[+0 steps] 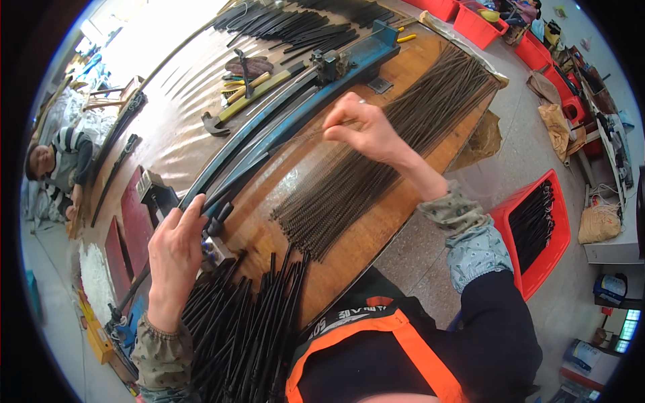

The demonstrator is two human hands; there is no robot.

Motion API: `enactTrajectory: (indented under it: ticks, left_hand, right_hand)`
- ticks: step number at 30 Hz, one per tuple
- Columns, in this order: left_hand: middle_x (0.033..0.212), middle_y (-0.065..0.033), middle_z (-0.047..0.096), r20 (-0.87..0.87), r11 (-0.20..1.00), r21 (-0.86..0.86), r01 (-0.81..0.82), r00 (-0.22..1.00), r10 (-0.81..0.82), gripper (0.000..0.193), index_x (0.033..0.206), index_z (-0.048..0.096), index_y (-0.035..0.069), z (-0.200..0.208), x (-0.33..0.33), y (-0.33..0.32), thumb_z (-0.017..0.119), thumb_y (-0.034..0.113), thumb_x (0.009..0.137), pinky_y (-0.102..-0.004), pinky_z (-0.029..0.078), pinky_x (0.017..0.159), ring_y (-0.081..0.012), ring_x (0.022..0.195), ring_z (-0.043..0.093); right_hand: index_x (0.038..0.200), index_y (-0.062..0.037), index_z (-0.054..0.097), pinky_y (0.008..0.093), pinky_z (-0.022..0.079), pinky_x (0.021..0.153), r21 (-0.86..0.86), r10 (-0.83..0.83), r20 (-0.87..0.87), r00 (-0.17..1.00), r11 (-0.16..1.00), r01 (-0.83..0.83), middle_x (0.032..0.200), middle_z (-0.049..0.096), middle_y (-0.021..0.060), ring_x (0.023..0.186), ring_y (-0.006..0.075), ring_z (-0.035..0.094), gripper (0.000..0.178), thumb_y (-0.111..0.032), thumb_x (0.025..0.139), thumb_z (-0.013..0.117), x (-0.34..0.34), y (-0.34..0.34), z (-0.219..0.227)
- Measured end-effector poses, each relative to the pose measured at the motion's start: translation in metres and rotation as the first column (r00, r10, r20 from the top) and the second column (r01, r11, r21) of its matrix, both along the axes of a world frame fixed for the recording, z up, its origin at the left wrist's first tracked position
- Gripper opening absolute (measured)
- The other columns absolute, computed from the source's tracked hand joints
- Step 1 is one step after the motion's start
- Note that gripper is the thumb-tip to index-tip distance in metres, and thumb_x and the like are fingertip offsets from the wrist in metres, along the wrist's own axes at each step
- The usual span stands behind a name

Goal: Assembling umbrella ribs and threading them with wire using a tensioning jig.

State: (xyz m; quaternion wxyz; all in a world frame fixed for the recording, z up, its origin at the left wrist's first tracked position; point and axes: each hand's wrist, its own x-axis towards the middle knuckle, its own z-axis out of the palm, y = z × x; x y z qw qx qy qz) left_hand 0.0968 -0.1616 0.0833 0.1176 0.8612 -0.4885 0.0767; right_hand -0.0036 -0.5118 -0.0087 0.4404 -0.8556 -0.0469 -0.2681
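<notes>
My left hand point(176, 258) is closed beside the blue metal rail, its fingers around the near end of a long black tube point(236, 180). That tube slants up and away along the rail point(265, 134). My right hand point(363, 129) is raised over the table with thumb and fingers pinched. A thin, blurred line runs from this pinch toward the tube's far end; it looks like a thin rod. Below the right hand lies a wide bundle of thin, dark, coil-textured rods point(342, 201). Near my left forearm is a heap of black tubes point(245, 329).
A hammer point(252, 101), pliers and gloves point(248, 66) lie beyond the rail. More black pieces point(289, 30) are piled at the far side. A red bin point(561, 232) of black pieces stands on the floor at right. Another person point(57, 161) sits at the left.
</notes>
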Motion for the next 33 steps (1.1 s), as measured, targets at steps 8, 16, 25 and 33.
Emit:
enactTrajectory:
  ticks: [8, 16, 25, 33]
  left_hand:
    - [0.075, -0.0143, 0.051, 0.053, 0.999, 0.001, -0.035, 0.998, 0.035, 0.033, 0.122, 0.064, 0.007, 0.004, -0.023, 0.046, 0.065, 0.005, 0.089, -0.0438, 0.044, 0.061, -0.0319, 0.068, 0.056]
    - [0.085, -0.0147, 0.058, 0.015, 0.995, -0.084, -0.049, 0.999, 0.051, 0.035, 0.125, 0.060, 0.006, 0.000, -0.011, 0.080, 0.064, 0.002, 0.090, -0.0428, 0.047, 0.066, -0.0329, 0.075, 0.060]
    - [0.092, -0.0173, 0.064, 0.189, 0.900, -0.355, -0.253, 0.923, 0.334, 0.021, 0.116, 0.062, 0.000, 0.031, 0.028, 0.174, 0.061, 0.006, 0.096, -0.0368, 0.049, 0.068, -0.0321, 0.077, 0.062]
    - [0.085, -0.0153, 0.062, 0.175, 0.854, -0.330, -0.403, 0.862, 0.475, 0.022, 0.119, 0.064, 0.003, 0.022, 0.001, 0.241, 0.061, 0.010, 0.098, -0.0340, 0.047, 0.062, -0.0253, 0.068, 0.060]
  right_hand:
    - [0.104, -0.0100, 0.075, 0.0271, 0.048, 0.059, -0.298, 0.095, 0.430, 0.898, 0.954, 0.042, 0.068, 0.061, -0.0012, 0.063, 0.0128, 0.056, 0.026, -0.027, 0.085, 0.075, 0.030, 0.103, -0.014]
    - [0.124, -0.0083, 0.066, 0.0257, 0.038, 0.046, -0.180, 0.004, 0.580, 0.814, 0.976, 0.123, 0.071, 0.056, 0.0011, 0.053, 0.0121, 0.044, 0.030, -0.015, 0.095, 0.062, 0.048, 0.111, -0.027]
    - [0.107, -0.0016, 0.069, 0.0267, 0.052, 0.070, 0.121, 0.168, -0.230, 0.959, 0.982, -0.143, 0.082, 0.070, 0.0042, 0.076, 0.0083, 0.064, 0.018, -0.015, 0.098, 0.062, 0.103, 0.144, -0.019]
    - [0.092, -0.0109, 0.077, 0.0327, 0.052, 0.065, -0.108, 0.484, 0.071, 0.872, 0.873, -0.476, 0.080, 0.072, 0.0090, 0.071, 0.0209, 0.069, 0.017, -0.027, 0.085, 0.075, 0.187, 0.265, 0.010]
